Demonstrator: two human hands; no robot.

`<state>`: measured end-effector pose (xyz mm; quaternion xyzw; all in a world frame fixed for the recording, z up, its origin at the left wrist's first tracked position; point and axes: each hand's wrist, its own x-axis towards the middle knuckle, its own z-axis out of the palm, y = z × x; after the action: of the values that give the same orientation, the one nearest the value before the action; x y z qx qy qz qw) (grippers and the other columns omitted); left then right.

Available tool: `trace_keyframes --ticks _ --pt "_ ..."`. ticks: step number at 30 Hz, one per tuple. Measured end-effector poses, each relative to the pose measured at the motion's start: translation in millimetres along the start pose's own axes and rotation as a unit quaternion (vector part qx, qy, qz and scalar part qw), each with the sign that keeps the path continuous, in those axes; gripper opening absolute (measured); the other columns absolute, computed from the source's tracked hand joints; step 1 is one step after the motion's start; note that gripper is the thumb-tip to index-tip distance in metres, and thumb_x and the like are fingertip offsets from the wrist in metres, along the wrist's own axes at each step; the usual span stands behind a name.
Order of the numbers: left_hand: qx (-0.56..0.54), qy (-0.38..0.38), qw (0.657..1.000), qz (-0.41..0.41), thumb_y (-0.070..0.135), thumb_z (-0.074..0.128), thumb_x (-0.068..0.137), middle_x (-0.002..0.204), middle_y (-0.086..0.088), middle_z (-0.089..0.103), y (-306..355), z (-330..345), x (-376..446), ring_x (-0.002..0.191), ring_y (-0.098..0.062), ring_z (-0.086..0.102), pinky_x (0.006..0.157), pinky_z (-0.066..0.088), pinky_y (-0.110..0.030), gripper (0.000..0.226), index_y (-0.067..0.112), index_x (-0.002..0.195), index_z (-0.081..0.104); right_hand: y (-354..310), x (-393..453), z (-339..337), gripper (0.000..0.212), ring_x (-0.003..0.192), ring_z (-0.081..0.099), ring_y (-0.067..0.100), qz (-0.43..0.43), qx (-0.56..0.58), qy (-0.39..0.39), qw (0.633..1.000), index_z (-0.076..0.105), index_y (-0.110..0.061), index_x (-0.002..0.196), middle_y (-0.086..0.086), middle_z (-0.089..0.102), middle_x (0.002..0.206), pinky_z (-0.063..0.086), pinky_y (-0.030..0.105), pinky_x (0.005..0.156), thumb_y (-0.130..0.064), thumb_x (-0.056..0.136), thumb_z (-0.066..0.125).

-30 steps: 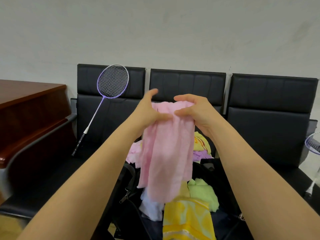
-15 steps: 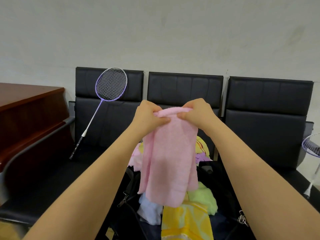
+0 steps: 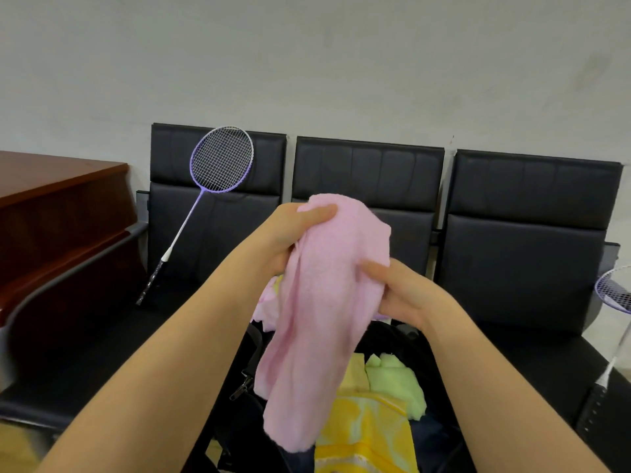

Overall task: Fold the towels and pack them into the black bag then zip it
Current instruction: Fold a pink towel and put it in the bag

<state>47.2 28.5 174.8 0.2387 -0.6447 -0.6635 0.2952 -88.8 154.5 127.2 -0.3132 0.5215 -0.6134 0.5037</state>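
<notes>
A pink towel [image 3: 321, 322] hangs in front of me, folded lengthwise. My left hand [image 3: 290, 230] grips its top corner, thumb laid across the cloth. My right hand [image 3: 406, 295] holds the towel's right edge about halfway down. Below the towel the black bag [image 3: 246, 421] stands open on the middle seat, with a yellow towel [image 3: 368, 435] and a light green towel [image 3: 396, 380] in its mouth. Another pink cloth [image 3: 268, 308] shows behind the hanging towel. Most of the bag is hidden by my arms and the towel.
Three black chairs [image 3: 526, 240] line the wall. A purple badminton racket [image 3: 218, 169] leans on the left chair, and a second racket [image 3: 614, 295] stands at the right edge. A brown wooden desk [image 3: 51, 206] sits at the left.
My right hand has slid down from the top edge to the towel's right side. The left hand stays on the top corner, and the towel now hangs slanted.
</notes>
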Motion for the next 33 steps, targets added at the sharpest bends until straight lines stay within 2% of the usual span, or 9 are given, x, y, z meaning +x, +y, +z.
trace_keyframes --ticks 5,9,12,15,17,19,24,28,33 --pt "-0.057 0.043 0.995 -0.075 0.023 0.064 0.091 0.087 -0.006 0.073 -21 -5 -4 0.072 -0.013 0.071 0.061 0.057 -0.022 0.016 0.008 0.093 0.068 -3 0 1 0.033 0.091 0.073 0.023 -0.006 -0.002 0.011 1.0 0.062 -0.009 0.118 0.008 0.075 0.104 0.06 0.037 0.069 -0.012 0.086 0.066" --pt "-0.178 -0.01 0.974 -0.142 0.041 0.067 0.083 0.111 -0.011 0.071 -49 -10 -16 0.105 -0.024 0.067 0.098 0.049 -0.039 0.045 0.009 0.116 0.068 -6 6 7 0.033 0.097 0.071 0.024 -0.01 0.011 0.029 0.999 0.062 -0.006 0.121 0.012 0.073 0.109 0.059 0.036 0.075 -0.016 0.089 0.063" --pt "-0.258 -0.055 0.952 -0.155 0.042 0.064 0.082 0.125 -0.012 0.065 -74 -4 -29 0.115 -0.024 0.062 0.103 0.044 -0.04 0.056 0.01 0.128 0.058 -5 11 6 0.033 0.099 0.07 0.028 0.01 0.038 0.056 0.998 0.061 -0.002 0.12 0.016 0.072 0.11 0.057 0.038 0.078 -0.018 0.091 0.061" --pt "-0.089 -0.02 0.991 -0.093 0.024 0.071 0.078 0.128 -0.005 0.061 -83 8 -33 0.106 -0.016 0.063 0.084 0.053 -0.031 0.069 0.011 0.139 0.044 -5 15 1 0.033 0.1 0.068 0.03 0.049 0.046 0.107 0.992 0.062 -0.004 0.121 0.016 0.071 0.11 0.055 0.042 0.08 -0.022 0.093 0.062" --pt "0.047 0.036 0.997 -0.048 0.015 0.076 0.078 0.13 0.009 0.045 -80 14 -30 0.111 -0.014 0.052 0.087 0.049 -0.032 0.092 0.021 0.151 0.02 -5 16 -4 0.033 0.099 0.067 0.029 0.061 0.052 0.136 0.988 0.062 -0.01 0.122 0.014 0.07 0.114 0.054 0.043 0.079 -0.026 0.094 0.062" --pt "0.032 0.062 0.997 -0.019 0.012 0.076 0.079 0.126 0.009 0.039 -77 16 -25 0.116 -0.017 0.047 0.096 0.046 -0.036 0.103 0.031 0.153 0.006 -5 14 -9 0.036 0.099 0.068 0.028 0.062 0.056 0.134 0.987 0.064 -0.014 0.122 0.012 0.071 0.115 0.055 0.041 0.078 -0.034 0.092 0.063" --pt "0.01 0.112 0.993 0.038 0.011 0.072 0.082 0.138 0.006 0.039 -72 16 -18 0.122 -0.021 0.048 0.101 0.046 -0.043 0.083 0.043 0.145 0.028 5 9 -15 0.042 0.076 0.071 0.017 0.055 -0.061 0.057 0.995 0.059 -0.005 0.123 0.009 0.072 0.102 0.057 0.033 0.058 -0.026 0.089 0.067" --pt "0.029 0.126 0.991 0.039 0.011 0.068 0.084 0.122 0.002 0.053 -72 7 -20 0.107 -0.021 0.057 0.089 0.054 -0.04 0.038 0.035 0.113 0.06 6 13 -22 0.073 0.094 0.068 0.025 -0.026 -0.098 0.137 0.985 0.028 -0.027 0.15 0.005 0.039 0.146 0.058 0.053 0.077 -0.011 0.09 0.066" --pt "0.017 0.056 0.997 0.053 0.011 0.074 0.078 0.116 0.001 0.062 -69 0 -23 0.112 -0.023 0.058 0.094 0.052 -0.041 0.03 0.025 0.104 0.069 3 10 -17 0.041 0.097 0.068 0.025 -0.103 -0.103 0.085 0.986 0.057 -0.037 0.128 0.011 0.06 0.128 0.056 0.031 0.063 -0.012 0.095 0.055"
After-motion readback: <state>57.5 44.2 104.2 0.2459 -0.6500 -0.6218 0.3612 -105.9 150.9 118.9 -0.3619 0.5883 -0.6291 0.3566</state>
